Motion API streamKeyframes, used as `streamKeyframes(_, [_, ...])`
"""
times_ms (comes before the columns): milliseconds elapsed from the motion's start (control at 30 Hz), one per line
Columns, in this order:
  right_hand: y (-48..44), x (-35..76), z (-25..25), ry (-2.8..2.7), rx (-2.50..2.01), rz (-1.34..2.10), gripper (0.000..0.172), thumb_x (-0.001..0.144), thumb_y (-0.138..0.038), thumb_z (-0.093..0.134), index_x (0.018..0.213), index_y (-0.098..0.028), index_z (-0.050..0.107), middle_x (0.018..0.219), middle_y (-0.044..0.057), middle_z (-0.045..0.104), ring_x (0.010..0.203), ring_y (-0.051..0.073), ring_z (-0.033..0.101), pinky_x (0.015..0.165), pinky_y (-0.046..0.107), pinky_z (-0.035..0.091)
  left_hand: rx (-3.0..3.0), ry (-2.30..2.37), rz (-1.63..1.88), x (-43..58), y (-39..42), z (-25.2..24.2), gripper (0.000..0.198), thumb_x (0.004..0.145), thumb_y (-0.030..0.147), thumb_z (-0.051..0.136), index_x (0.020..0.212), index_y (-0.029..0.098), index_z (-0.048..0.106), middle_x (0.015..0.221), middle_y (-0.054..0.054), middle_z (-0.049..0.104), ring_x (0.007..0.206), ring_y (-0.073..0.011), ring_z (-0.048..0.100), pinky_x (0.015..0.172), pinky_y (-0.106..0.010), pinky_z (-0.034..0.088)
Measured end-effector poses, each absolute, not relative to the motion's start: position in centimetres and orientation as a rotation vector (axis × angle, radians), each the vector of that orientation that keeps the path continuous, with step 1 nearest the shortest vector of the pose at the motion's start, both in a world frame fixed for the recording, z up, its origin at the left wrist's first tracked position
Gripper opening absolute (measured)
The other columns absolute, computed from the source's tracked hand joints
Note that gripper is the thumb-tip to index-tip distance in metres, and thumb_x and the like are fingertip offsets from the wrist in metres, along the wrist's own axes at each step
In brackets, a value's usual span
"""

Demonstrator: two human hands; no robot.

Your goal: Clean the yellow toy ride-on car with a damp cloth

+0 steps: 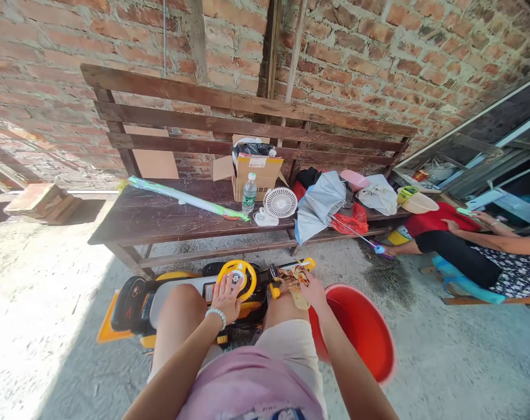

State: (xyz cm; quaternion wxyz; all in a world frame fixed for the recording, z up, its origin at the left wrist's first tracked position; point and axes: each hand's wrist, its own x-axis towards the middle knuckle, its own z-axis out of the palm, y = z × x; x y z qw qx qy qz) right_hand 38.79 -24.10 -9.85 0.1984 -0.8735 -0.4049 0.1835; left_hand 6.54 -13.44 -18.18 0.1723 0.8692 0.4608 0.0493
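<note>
A ride-on toy vehicle (131, 303), black, grey and yellow, stands in front of me between my knees and the bench. My left hand (227, 299) lies on its yellow steering wheel (251, 284) with the fingers stretched over the hub, not wrapped round the rim. In my right hand (313, 291) is a crumpled brown and yellowish cloth (296, 286), held above my right knee beside a yellow-tipped lever. Part of the vehicle's body is hidden under my legs.
A red bucket (365, 326) stands on the right. The wooden bench (195, 224) carries a water bottle (249, 193), a white fan (281, 202), a cardboard box (258, 178) and a folded grey umbrella (319, 204). Another person (466, 251) sits at the far right. Bricks (37, 201) lie left.
</note>
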Motion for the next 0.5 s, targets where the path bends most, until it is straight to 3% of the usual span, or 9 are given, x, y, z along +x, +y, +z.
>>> streamKeyframes(167, [-18.9, 36.6, -9.1, -0.936, -1.948, 0.52, 0.045, 0.088, -0.031, 0.059, 0.129, -0.02, 0.073, 0.13, 0.012, 0.077, 0.122, 0.027, 0.071, 0.109, 0.042, 0.056, 2.498, 1.322, 0.101, 6.4, -13.3, -18.5, 0.076, 0.093, 0.026, 0.057, 0.168, 0.022, 0.044, 0.181, -0.016, 0.023, 0.167, -0.0423, 0.023, 0.134, -0.065, 0.018])
streamKeyframes(333, [-14.8, 34.5, -8.9, -0.43, -1.5, 0.679, 0.052, 0.085, -0.054, 0.068, 0.124, -0.019, 0.07, 0.105, 0.01, 0.081, 0.097, 0.026, 0.078, 0.086, 0.039, 0.065, 2.509, 1.328, 0.094, 6.4, -13.4, -18.4, 0.076, 0.093, 0.026, 0.058, 0.168, 0.023, 0.044, 0.181, -0.015, 0.026, 0.167, -0.0415, 0.024, 0.134, -0.064, 0.019])
streamKeyframes(400, [-15.1, 34.3, -9.0, -0.464, -1.549, 0.774, 0.048, 0.082, -0.05, 0.072, 0.118, -0.019, 0.073, 0.099, 0.009, 0.081, 0.094, 0.027, 0.078, 0.083, 0.04, 0.065, 2.51, 1.344, 0.087, 6.4, -13.5, -18.3, 0.076, 0.094, 0.026, 0.059, 0.168, 0.023, 0.044, 0.18, -0.015, 0.027, 0.167, -0.041, 0.025, 0.134, -0.064, 0.018])
streamKeyframes(500, [-16.9, 34.2, -9.4, -0.885, -1.873, 0.815, 0.037, 0.081, -0.033, 0.071, 0.116, -0.022, 0.077, 0.107, 0.008, 0.082, 0.101, 0.027, 0.077, 0.093, 0.04, 0.063, 2.508, 1.338, 0.064, 6.3, -13.5, -18.2, 0.076, 0.095, 0.028, 0.059, 0.169, 0.022, 0.043, 0.181, -0.016, 0.025, 0.167, -0.0414, 0.023, 0.135, -0.063, 0.017])
